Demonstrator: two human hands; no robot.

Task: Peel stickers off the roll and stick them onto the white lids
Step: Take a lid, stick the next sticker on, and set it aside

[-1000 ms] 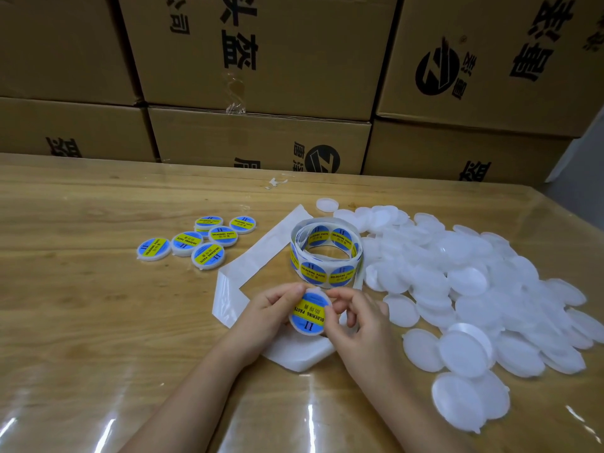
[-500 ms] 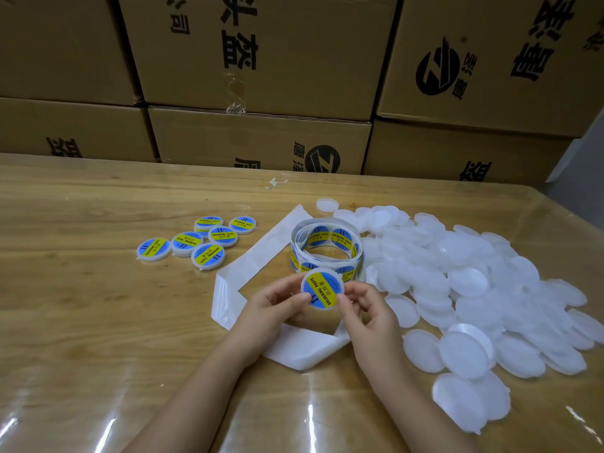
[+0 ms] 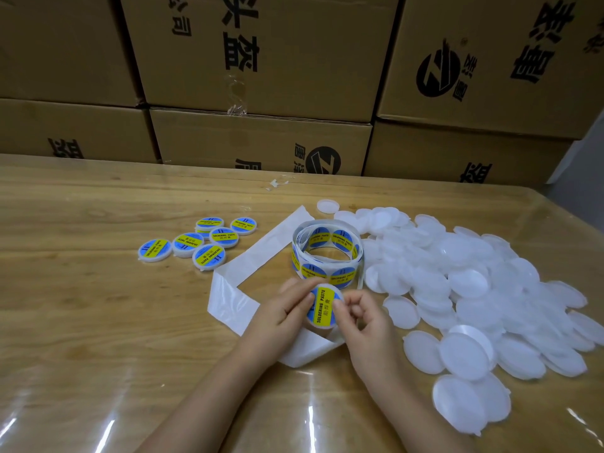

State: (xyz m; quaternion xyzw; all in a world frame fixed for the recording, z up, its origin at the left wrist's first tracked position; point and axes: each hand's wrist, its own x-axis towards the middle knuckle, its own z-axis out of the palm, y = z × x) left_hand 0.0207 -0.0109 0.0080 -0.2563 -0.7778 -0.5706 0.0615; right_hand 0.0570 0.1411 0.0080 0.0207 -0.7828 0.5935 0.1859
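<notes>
Right now you are pressing a blue and yellow sticker (image 3: 322, 305) onto one white lid (image 3: 338, 294), just below the middle of the frame. Your left hand (image 3: 279, 315) is holding the lid's left side, with the thumb lying on the sticker. Your right hand (image 3: 367, 326) is pinching the right side, with the fingers curled at the rim. So both hands are gripping the same lid, and neither one is free.

The sticker is looking flat and well placed, so I think this step is nearly done. Next you are likely going to put this lid with the finished lids (image 3: 202, 245) at the middle left. That calls for letting go with one hand first.

After that you are needing a bare lid from the big pile (image 3: 474, 289) on the right, and a new sticker from the roll (image 3: 327, 253) just above your hands. The empty backing strip (image 3: 258, 256) is trailing under your hands — lift clear of it.
</notes>
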